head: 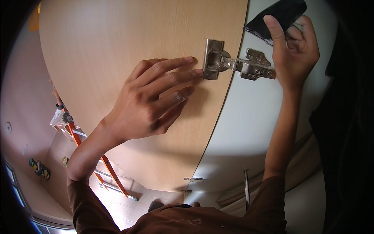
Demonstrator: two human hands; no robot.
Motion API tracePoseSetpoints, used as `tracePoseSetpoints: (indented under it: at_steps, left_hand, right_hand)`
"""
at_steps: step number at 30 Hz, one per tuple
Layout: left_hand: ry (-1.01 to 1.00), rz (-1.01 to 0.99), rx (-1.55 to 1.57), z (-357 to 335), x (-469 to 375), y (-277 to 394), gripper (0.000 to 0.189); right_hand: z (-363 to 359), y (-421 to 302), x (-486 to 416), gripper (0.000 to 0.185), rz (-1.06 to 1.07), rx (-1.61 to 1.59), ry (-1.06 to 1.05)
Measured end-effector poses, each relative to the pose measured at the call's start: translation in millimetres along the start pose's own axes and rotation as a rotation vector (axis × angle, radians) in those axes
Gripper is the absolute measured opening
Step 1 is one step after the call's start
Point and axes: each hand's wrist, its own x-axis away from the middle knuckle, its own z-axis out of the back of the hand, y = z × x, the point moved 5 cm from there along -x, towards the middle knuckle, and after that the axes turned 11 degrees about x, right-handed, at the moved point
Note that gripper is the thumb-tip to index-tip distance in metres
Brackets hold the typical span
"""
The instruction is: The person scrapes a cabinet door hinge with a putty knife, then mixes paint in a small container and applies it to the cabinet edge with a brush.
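My left hand [155, 96] is spread before a light wood-grain cabinet door [122, 35], holding nothing. One of its fingertips meets the left edge of a metal concealed cup hinge [213, 60]. The hinge arm reaches across the dark gap to a mounting plate [257, 55] screwed on the white cabinet panel [245, 122]. Above and right of that plate, my right hand [301, 49] grips a curved black flexible sheet [277, 20] between thumb and fingers. Pale residue marks the sheet's lower edge; its exact material is unclear.
An orange ladder [111, 169] stands on the pale floor at left, beyond the door. What looks like a person's arm [57, 95] shows near its top. A dark container [39, 168] lies farther left. Another hinge [195, 179] sits lower down, and a metal rod [247, 188] stands inside the cabinet.
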Motion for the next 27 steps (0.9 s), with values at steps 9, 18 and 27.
tracePoseSetpoints:
  at_steps: [9,18,27]
  left_hand:
    - [0.023,-0.009,-0.004,0.0,0.3,0.5,0.027]
    - [0.022,-0.019,0.000,1.4,0.2,-0.5,0.029]
    - [0.056,-0.071,-0.353,-0.8,-90.2,-8.8,0.057]
  right_hand:
    - [2.1,-1.2,0.5,0.014,0.022,0.028,-0.001]
    - [-0.1,0.9,-2.5,0.015,0.019,-0.024,-0.097]
    - [15.3,17.9,-1.6,0.019,-0.154,-0.151,0.215]
